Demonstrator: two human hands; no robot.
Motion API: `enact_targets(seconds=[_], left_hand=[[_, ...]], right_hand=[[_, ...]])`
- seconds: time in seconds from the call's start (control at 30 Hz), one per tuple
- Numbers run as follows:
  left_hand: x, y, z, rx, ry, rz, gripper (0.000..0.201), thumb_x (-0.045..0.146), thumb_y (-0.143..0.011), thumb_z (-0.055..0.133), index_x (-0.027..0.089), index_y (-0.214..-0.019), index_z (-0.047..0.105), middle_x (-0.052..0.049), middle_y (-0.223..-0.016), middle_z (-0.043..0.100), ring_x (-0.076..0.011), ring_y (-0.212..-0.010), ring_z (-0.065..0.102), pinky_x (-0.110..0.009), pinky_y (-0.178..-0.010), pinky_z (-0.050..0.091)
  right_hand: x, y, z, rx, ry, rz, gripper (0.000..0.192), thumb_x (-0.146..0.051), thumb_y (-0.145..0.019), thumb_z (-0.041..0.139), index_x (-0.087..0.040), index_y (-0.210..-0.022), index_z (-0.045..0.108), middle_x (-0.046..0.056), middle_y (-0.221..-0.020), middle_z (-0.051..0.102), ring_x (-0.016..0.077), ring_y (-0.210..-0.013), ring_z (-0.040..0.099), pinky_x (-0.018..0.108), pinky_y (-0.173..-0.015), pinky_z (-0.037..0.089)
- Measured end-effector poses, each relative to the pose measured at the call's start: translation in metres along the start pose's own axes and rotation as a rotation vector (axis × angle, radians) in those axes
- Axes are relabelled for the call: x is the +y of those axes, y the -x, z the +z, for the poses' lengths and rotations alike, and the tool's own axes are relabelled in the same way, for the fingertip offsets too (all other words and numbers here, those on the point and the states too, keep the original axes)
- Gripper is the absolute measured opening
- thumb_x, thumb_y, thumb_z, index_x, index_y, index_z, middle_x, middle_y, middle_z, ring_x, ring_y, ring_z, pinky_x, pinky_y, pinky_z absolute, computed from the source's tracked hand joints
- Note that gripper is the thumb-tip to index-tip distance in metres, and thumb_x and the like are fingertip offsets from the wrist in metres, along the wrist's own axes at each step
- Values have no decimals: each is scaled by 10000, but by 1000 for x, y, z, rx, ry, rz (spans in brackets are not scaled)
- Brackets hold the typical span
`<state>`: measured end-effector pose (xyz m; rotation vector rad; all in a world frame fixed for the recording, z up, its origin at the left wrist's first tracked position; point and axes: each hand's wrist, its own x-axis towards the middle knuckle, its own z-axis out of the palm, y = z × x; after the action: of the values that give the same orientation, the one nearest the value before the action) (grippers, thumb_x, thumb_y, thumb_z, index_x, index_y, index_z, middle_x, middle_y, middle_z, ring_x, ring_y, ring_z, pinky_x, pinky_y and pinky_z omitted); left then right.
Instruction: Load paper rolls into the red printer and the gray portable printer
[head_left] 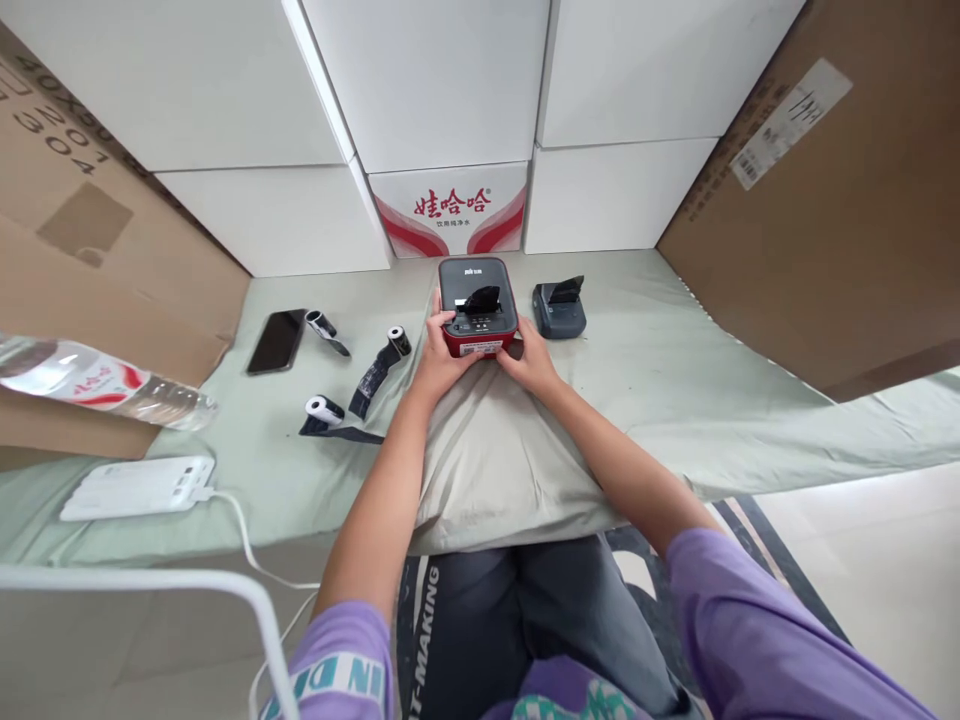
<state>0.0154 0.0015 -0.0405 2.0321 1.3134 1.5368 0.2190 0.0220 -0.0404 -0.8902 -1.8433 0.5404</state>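
Observation:
A small red and black label printer (pixel 477 290) stands on the cloth-covered table, with a strip of black paper curling up from its slot. My left hand (pixel 441 355) grips its left side and front edge. On the other side, my right hand (pixel 531 360) holds the front right corner, thumb along the front. Right of it sits a smaller dark printer (pixel 560 312), also with black paper sticking out. To the left lie several partly unwound paper rolls, among them one upper roll (pixel 321 322), a middle roll (pixel 382 370) and a lower roll (pixel 325 412).
A phone (pixel 277 342), a water bottle (pixel 105 382) and a white power bank (pixel 139 488) with a cable lie on the left. Cardboard boxes stand at left (pixel 112 240) and right (pixel 832 230). Stacked white boxes (pixel 442 80) line the back.

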Motion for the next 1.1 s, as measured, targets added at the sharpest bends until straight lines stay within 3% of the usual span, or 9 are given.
enact_targets(seconds=[0.17, 0.37, 0.53, 0.6, 0.67, 0.77, 0.87, 1.0, 1.1], left_hand=[[0, -12, 9, 135, -10, -34, 814, 347, -756, 890, 277, -1396, 393, -164, -1744, 219, -290, -1592, 343, -460, -1263, 391], [-11, -13, 11, 103, -9, -129, 849, 417, -743, 888, 271, -1453, 447, -138, -1714, 328, -319, -1544, 421, -495, -1261, 389], [-19, -15, 8, 131, 2, -186, 829, 454, -786, 839, 253, -1494, 458, -133, -1670, 413, -304, -1544, 420, -478, -1297, 322], [-19, -14, 8, 131, -18, -183, 824, 459, -804, 818, 248, -1511, 451, -140, -1687, 383, -306, -1562, 391, -470, -1302, 308], [-16, -13, 8, 131, -58, -170, 806, 467, -832, 788, 241, -1524, 441, -150, -1689, 378, -304, -1566, 386, -465, -1291, 326], [-7, -12, 6, 150, -130, -98, 753, 481, -884, 727, 211, -1527, 441, -174, -1700, 348, -307, -1583, 351, -479, -1300, 304], [5, -9, 4, 185, -194, 2, 612, 467, -933, 658, 206, -1467, 515, -171, -1670, 397, -322, -1579, 345, -513, -1316, 247], [19, -1, 9, 19, -263, 153, 327, 326, -988, 534, 206, -1261, 669, -132, -1323, 713, -271, -1288, 653, -430, -1139, 482], [23, 6, 16, -189, -300, 215, 314, 226, -971, 481, 203, -1171, 722, -85, -1118, 791, -208, -1005, 756, -316, -873, 575]], right_hand=[[-2, -14, 4, 84, 33, 22, 610, -386, -968, 502, -212, -1550, 440, 163, -1472, 585, 285, -1354, 570, 465, -1115, 533], [7, -17, 13, 9, 105, 188, 689, -307, -913, 507, -178, -1585, 421, 151, -1433, 654, 276, -1233, 639, 455, -1021, 592], [-1, -15, 5, -53, 106, 121, 663, -268, -887, 474, -189, -1545, 457, 133, -1464, 632, 264, -1287, 621, 469, -1102, 540], [-5, -14, -10, 69, 195, 126, 556, -285, -910, 454, -183, -1451, 529, 154, -1412, 637, 279, -1294, 602, 501, -1143, 493], [-3, -13, -28, 287, 333, 222, 489, -321, -923, 471, -171, -1383, 539, 186, -1384, 605, 317, -1341, 544, 572, -1185, 417], [11, -14, -51, 428, 499, 477, 755, -396, -802, 672, -126, -1456, 411, 248, -1466, 496, 405, -1433, 419, 664, -1199, 320], [28, -17, -60, 319, 534, 642, 1045, -435, -653, 814, -88, -1506, 320, 285, -1465, 487, 437, -1406, 429, 639, -1193, 326], [30, -21, -57, 306, 499, 635, 971, -412, -599, 831, -119, -1423, 409, 241, -1363, 538, 401, -1311, 508, 573, -1142, 411], [13, -14, -57, 331, 478, 605, 887, -411, -591, 819, -133, -1351, 457, 211, -1315, 518, 377, -1267, 528, 539, -1105, 455]])
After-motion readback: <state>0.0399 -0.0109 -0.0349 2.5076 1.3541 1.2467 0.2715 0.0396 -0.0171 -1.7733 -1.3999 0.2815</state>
